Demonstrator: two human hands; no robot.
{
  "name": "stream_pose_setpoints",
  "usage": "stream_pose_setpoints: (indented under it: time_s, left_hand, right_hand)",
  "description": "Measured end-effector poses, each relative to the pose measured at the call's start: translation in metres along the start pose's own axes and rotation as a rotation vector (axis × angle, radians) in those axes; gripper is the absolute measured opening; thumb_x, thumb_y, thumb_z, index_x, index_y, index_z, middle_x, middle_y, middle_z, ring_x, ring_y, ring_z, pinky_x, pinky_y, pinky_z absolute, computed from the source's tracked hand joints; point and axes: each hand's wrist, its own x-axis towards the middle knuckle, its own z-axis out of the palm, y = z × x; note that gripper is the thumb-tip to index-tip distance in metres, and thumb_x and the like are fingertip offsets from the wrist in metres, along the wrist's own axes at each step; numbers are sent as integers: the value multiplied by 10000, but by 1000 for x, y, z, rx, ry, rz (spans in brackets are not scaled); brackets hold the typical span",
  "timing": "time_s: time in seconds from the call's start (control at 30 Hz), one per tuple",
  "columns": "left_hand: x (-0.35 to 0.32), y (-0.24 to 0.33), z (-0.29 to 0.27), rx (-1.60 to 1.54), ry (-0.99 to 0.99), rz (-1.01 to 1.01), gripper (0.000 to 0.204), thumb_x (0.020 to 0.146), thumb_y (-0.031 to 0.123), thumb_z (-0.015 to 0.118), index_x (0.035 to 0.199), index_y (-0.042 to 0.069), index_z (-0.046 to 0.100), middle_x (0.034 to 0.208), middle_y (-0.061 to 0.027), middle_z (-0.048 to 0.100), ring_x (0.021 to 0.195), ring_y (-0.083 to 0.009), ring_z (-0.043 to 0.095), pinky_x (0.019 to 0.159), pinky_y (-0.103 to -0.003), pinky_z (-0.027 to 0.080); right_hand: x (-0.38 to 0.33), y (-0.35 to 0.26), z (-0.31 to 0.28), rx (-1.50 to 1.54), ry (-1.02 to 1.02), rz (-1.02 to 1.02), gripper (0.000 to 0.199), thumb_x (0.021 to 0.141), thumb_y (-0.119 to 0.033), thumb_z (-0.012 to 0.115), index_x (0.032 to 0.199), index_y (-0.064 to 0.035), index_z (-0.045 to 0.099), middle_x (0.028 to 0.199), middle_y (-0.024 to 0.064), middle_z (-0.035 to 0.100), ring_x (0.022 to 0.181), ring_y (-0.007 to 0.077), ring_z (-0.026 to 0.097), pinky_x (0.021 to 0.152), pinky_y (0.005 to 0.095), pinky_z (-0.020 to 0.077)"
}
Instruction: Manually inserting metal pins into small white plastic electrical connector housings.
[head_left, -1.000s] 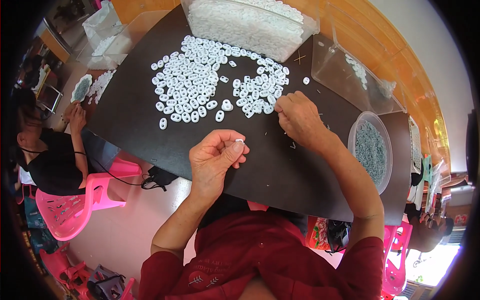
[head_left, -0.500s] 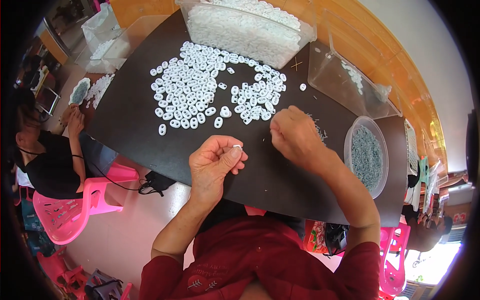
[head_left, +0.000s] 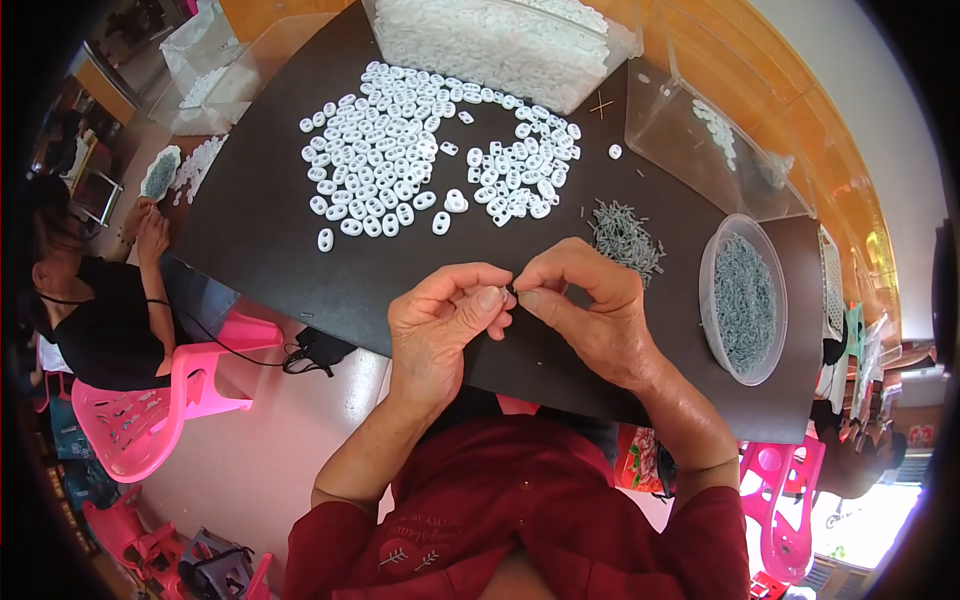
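Observation:
My left hand (head_left: pixel 432 318) is closed in a pinch over the near part of the table. Its thumb and forefinger hold a small white plastic piece, now almost wholly hidden by the fingertips. My right hand (head_left: pixel 600 312) meets it there, thumb and forefinger pressed together at the left fingertips. What the right fingers grip is too small and covered to make out. Beyond the hands lie many white oval pieces with two holes (head_left: pixel 370 165), and a second group of white pieces (head_left: pixel 520 175). A loose heap of thin grey pins (head_left: pixel 625 238) lies just past my right hand.
A round clear tub (head_left: pixel 708 310) of grey pins stands at the right. A large clear bin (head_left: pixel 590 85) full of white pieces stands at the back of the dark table (head_left: pixel 270 230), beside another clear bin (head_left: pixel 690 165). Another person (head_left: pixel 105 320) sits at the left near a pink chair (head_left: pixel 140 425).
My right hand has come away from the grey pin heap, moving left to meet my left hand's fingertips. The heap now shows more fully. My left hand has shifted slightly right.

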Motion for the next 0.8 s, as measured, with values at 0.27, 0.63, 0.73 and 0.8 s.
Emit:
stream_pose_setpoints:
  time_s: [0.27, 0.63, 0.73, 0.8]
  left_hand:
    - [-4, -6, -3, 90, 5, 39, 229, 872, 84, 638, 1054, -47, 593, 813, -85, 632, 667, -116, 574, 606, -233, 483]
    - [-6, -6, -3, 120, -16, -29, 132, 901, 100, 611, 954, -20, 592, 807, -69, 633, 643, -84, 555, 575, -194, 452]
    - [-7, -7, -6, 138, -60, -28, 145, 928, 126, 582, 1007, 5, 595, 816, -13, 615, 681, -43, 534, 599, -175, 438]
    - [-7, -7, -6, 144, -60, -30, 141, 929, 125, 580, 1005, 7, 595, 816, -11, 614, 681, -41, 533, 599, -175, 438]
  right_hand:
    - [-6, -3, 6, 50, 89, 136, 158, 777, 28, 671, 924, -8, 628, 831, 17, 611, 756, 66, 539, 697, 228, 453]
    - [-3, -5, 9, -4, 75, 142, 135, 776, 11, 674, 899, -10, 623, 802, 9, 604, 722, 68, 535, 676, 227, 453]
    - [-3, -3, 9, -39, 67, 111, 131, 771, 13, 675, 889, -11, 622, 797, 13, 605, 716, 70, 537, 667, 228, 455]
    - [-3, -3, 9, -50, 61, 108, 131, 769, 15, 675, 885, -12, 622, 793, 14, 605, 715, 71, 538, 666, 229, 455]
